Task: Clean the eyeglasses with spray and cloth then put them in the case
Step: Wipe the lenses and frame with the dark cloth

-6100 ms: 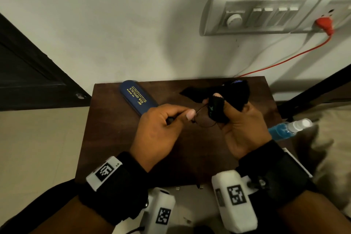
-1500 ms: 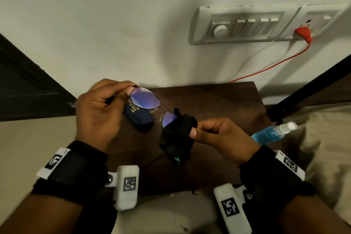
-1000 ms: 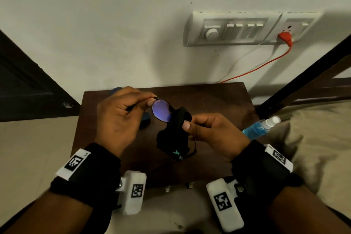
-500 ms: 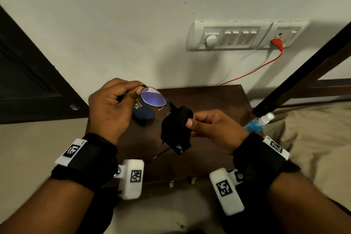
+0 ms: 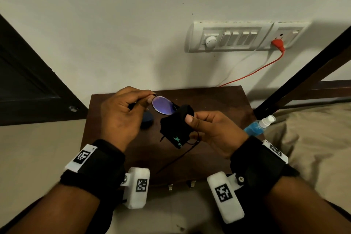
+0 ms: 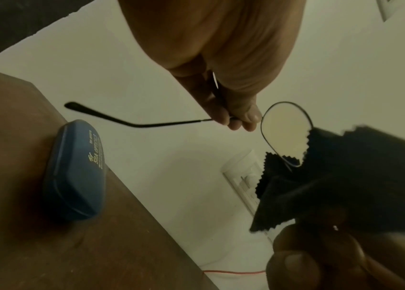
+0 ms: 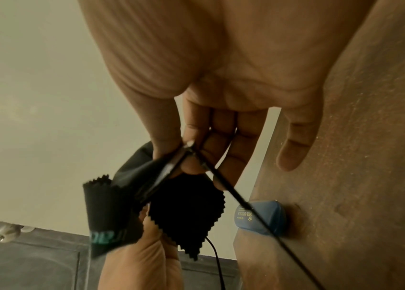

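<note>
My left hand (image 5: pixel 121 118) pinches the eyeglasses (image 5: pixel 163 105) at the hinge beside one lens, thumb and forefinger closed on the thin dark frame. Held up above the desk (image 5: pixel 218 100), not resting on it. The lens shows a violet sheen in the head view. In the left wrist view one temple arm (image 6: pixel 132 119) sticks out free from the pinch, toward the case.

My right hand (image 5: pixel 210 131) grips the black cloth (image 5: pixel 176 129), folded over the second lens, thumb on the near side and fingers behind. That lens is hidden inside the fold. The right wrist view shows the zigzag-cut edge of the cloth (image 7: pixel 186 212) hanging below the fingers, with teal print on one flap. A thin dark temple arm trails down from under the cloth toward the desk front.

Blue case (image 6: pixel 75 172) lies closed on the desk, behind and below my left hand, close to the desk's back-left part; gold lettering on its lid. Mostly covered by the hand in the head view.

Spray bottle (image 5: pixel 258 127), blue liquid with a white nozzle, lies just off the desk's right edge, on the beige bedding (image 5: pixel 313 148).

Wall behind the desk: white switchboard (image 5: pixel 228 39) with a red plug (image 5: pixel 277 42), red cable running down toward the desk's back edge.
</note>
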